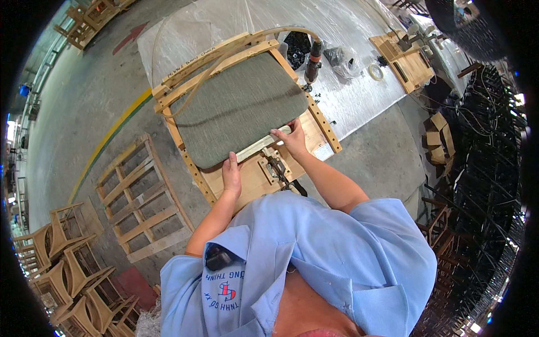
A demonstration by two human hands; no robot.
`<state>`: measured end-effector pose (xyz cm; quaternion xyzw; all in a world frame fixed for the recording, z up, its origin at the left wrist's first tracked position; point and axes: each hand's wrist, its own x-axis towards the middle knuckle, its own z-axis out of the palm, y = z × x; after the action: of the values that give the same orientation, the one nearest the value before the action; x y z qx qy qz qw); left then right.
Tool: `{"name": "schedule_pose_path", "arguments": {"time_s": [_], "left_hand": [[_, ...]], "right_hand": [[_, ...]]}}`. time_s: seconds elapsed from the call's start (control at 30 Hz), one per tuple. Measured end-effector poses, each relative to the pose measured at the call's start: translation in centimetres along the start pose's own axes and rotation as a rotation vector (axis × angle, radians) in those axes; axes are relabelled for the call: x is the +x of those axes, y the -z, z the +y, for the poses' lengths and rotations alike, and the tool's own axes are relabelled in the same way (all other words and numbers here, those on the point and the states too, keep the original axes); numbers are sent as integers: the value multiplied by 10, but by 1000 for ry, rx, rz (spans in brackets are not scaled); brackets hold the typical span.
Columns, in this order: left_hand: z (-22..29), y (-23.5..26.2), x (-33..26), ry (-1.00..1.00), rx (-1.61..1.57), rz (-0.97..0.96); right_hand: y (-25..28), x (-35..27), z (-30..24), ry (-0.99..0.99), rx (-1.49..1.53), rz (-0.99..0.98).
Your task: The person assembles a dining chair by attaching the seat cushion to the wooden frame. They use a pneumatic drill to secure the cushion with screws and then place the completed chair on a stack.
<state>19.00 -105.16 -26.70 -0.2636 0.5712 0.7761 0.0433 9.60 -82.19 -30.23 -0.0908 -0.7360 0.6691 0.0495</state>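
- The step in hand seems to be the seating of a grey upholstered seat pad [236,106] onto a wooden jig frame [317,121] that lies on the workbench.
- The left hand [231,173] rests on the near corner of the pad, fingers curled over its edge and pressing down; it grips the pad's rim rather than lying flat.
- The right hand [290,139] holds the same near edge further to the right, fingers closed around the rim where a pale strip [259,147] shows under the fabric.
- The pad lies flat, directly ahead of both hands and reaching away from them; its far side sits against the curved wooden rail [208,56].
- Between the two hands, just nearer to the body, a metal clamp [276,167] is fixed on the jig's board; whether it is open I cannot tell, the view is too small.
- Beyond the right hand, past the pad's far corner, a pneumatic screwdriver [312,62] stands with its hose [185,95] curving over the pad.
- I judge that the next move calls for an even push with both hands, so the near edge sits square in the frame before any fastening.
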Motion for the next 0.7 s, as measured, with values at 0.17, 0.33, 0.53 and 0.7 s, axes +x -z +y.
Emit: {"name": "schedule_pose_path", "arguments": {"time_s": [0.17,0.33,0.53,0.7], "left_hand": [[2,4,-12,-96,467,123],[33,-4,-32,-730,865,267],[61,18,6,-952,1080,383],[67,29,34,-981,1109,372]], "right_hand": [[0,-4,-6,-60,-6,51],[11,3,-5,-53,-34,29],[33,16,-20,-354,436,236],[34,87,16,-656,603,558]]}}
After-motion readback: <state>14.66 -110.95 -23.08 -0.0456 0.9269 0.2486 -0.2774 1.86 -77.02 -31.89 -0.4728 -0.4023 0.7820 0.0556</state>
